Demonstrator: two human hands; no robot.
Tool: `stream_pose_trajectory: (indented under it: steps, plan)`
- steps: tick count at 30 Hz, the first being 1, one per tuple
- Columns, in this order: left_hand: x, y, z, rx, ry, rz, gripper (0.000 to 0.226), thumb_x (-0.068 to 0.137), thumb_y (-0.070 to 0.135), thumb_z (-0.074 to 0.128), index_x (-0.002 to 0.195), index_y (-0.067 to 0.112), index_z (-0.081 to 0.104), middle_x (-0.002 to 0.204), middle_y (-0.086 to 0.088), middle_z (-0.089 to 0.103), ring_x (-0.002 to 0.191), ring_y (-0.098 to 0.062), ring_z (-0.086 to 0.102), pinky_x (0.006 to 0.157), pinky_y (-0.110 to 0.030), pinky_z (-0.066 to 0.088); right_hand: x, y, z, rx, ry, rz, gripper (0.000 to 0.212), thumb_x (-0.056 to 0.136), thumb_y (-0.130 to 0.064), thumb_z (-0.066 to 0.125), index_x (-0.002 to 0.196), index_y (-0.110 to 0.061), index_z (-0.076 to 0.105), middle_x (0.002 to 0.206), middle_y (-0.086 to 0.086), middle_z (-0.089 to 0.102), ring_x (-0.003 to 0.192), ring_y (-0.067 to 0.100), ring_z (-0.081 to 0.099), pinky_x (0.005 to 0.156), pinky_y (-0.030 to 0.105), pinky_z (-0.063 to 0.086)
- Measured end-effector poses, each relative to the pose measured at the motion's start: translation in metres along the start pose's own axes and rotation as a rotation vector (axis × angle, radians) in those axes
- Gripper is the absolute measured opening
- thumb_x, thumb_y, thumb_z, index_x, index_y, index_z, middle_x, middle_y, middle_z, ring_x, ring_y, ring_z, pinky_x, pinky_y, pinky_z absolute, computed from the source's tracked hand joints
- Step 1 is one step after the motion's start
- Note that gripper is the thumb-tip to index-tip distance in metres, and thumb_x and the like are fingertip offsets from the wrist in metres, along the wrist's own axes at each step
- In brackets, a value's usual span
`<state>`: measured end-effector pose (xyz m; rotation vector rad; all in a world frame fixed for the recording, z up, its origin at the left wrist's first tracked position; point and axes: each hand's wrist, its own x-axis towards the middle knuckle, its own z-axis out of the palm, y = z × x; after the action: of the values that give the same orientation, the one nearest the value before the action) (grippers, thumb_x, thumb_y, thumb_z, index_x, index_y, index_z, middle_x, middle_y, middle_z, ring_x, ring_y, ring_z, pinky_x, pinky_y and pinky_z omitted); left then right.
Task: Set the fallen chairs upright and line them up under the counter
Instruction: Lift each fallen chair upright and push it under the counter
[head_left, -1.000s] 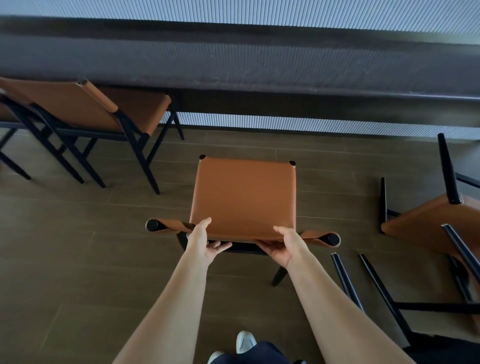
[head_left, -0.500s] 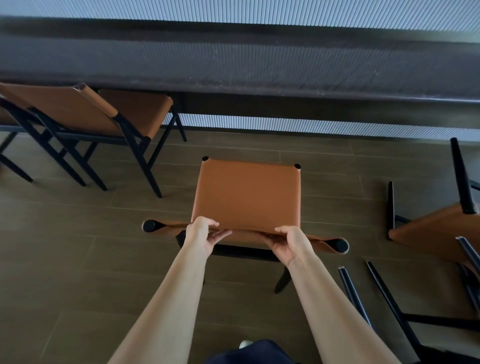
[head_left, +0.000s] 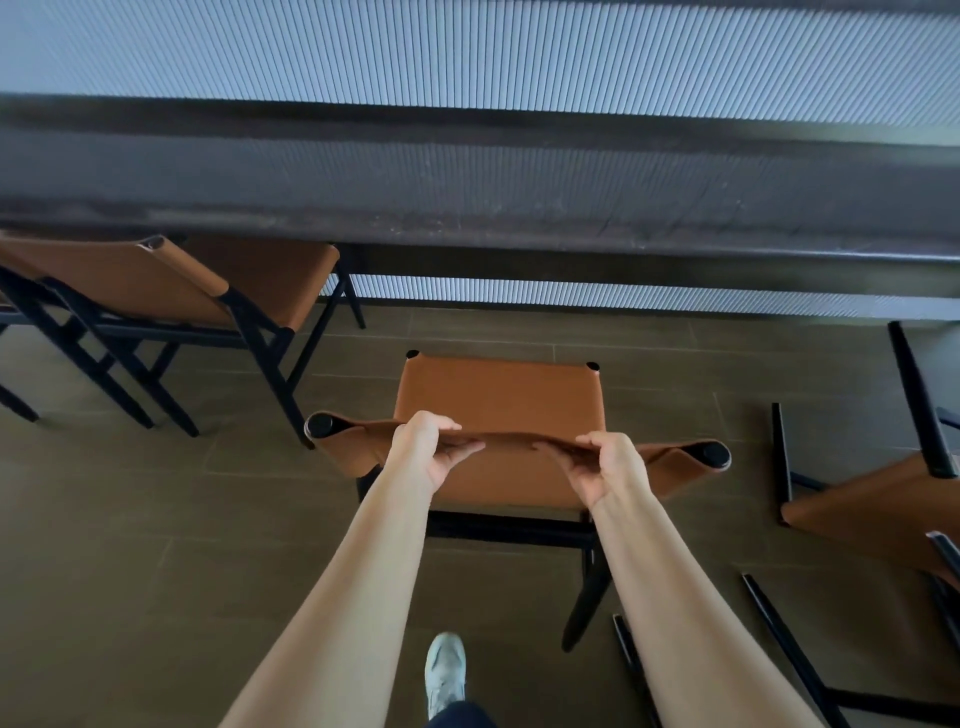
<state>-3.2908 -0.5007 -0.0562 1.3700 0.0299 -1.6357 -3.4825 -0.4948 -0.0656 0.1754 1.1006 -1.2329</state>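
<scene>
Chair upright in our grip, just short of the counter.
Our left hand and right hand curl round its backrest's top edge; a fallen chair lies right, another chair stands left, partly under the counter.

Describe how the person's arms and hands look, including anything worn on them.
The left hand and right hand wear no gloves; no ring, watch or bracelet is visible. The left arm and right arm are bare to the frame's edge, no sleeves showing.
</scene>
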Motion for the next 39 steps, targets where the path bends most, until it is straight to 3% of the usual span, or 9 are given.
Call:
stream_pose_trajectory:
  steps: [6,9,12,17,22,25,28,32,39]
  plan:
    - [0.018,0.031,0.030,0.014,-0.018,-0.001,0.026,0.084,-0.015,0.049,0.109,-0.007,0.052,0.103,-0.029,0.053,0.081,-0.046,0.061,0.062,-0.048,0.060,0.019,-0.023,0.036,-0.042,0.032,-0.034,0.042,0.089,0.014,0.040,0.132,0.015,0.036,0.129,0.047,0.039,0.087,0.062,0.055,0.051,0.051,0.058]
    - [0.025,0.043,0.042,0.003,-0.032,-0.005,0.035,0.084,-0.015,0.050,0.118,-0.006,0.049,0.107,-0.028,0.052,0.087,-0.046,0.061,0.059,-0.046,0.061,0.025,-0.032,0.048,-0.059,0.027,-0.052,0.040,0.090,0.013,0.039,0.130,0.017,0.035,0.128,0.048,0.039,0.086,0.062,0.055,0.055,0.052,0.059]
    - [0.032,0.053,0.052,0.007,-0.029,-0.009,0.041,0.085,-0.015,0.051,0.125,-0.006,0.046,0.104,-0.026,0.053,0.081,-0.042,0.060,0.060,-0.046,0.060,0.032,-0.039,0.060,-0.035,0.028,-0.054,0.043,0.090,0.013,0.039,0.132,0.017,0.033,0.130,0.048,0.037,0.090,0.064,0.053,0.053,0.052,0.059]
    - [0.042,0.069,0.069,0.043,-0.012,-0.009,0.040,0.085,-0.011,0.052,0.125,-0.007,0.050,0.099,-0.023,0.057,0.088,-0.040,0.065,0.056,-0.042,0.061,0.043,-0.051,0.080,-0.035,0.018,-0.058,0.041,0.091,0.012,0.037,0.130,0.022,0.033,0.128,0.052,0.038,0.090,0.063,0.054,0.047,0.047,0.057]
    - [0.053,0.085,0.087,0.084,0.017,0.005,0.037,0.083,-0.010,0.053,0.120,-0.006,0.054,0.097,-0.022,0.059,0.080,-0.034,0.068,0.062,-0.041,0.061,0.052,-0.066,0.101,-0.009,-0.003,-0.020,0.025,0.092,0.011,0.035,0.115,0.021,0.038,0.135,0.051,0.031,0.117,0.067,0.042,0.050,0.054,0.057]
    - [0.062,0.094,0.098,0.101,0.057,0.005,0.032,0.083,-0.011,0.054,0.114,-0.003,0.056,0.097,-0.023,0.060,0.081,-0.034,0.069,0.061,-0.040,0.061,0.058,-0.077,0.115,-0.001,-0.018,0.015,0.011,0.093,0.011,0.033,0.099,0.017,0.040,0.138,0.051,0.026,0.124,0.068,0.035,0.062,0.058,0.057]
    - [0.070,0.103,0.107,0.115,0.081,0.008,0.031,0.082,-0.012,0.054,0.112,-0.007,0.056,0.095,-0.024,0.061,0.078,-0.035,0.069,0.057,-0.038,0.061,0.068,-0.084,0.122,-0.015,-0.035,0.010,0.019,0.091,0.012,0.033,0.109,0.018,0.040,0.135,0.051,0.029,0.116,0.070,0.039,0.052,0.058,0.057]
    - [0.077,0.110,0.117,0.093,0.085,0.065,0.041,0.081,-0.014,0.050,0.121,-0.014,0.051,0.088,-0.027,0.060,0.063,-0.035,0.066,0.051,-0.036,0.059,0.083,-0.092,0.131,-0.094,0.005,-0.024,0.039,0.089,0.013,0.035,0.129,0.016,0.035,0.130,0.048,0.036,0.077,0.062,0.052,0.053,0.053,0.056]
    - [0.084,0.137,0.139,0.121,0.135,0.050,0.038,0.083,-0.015,0.051,0.121,-0.009,0.053,0.091,-0.026,0.061,0.073,-0.039,0.068,0.052,-0.041,0.060,0.092,-0.108,0.156,-0.137,0.040,-0.022,0.041,0.090,0.014,0.036,0.131,0.018,0.034,0.130,0.047,0.040,0.088,0.059,0.057,0.043,0.044,0.055]
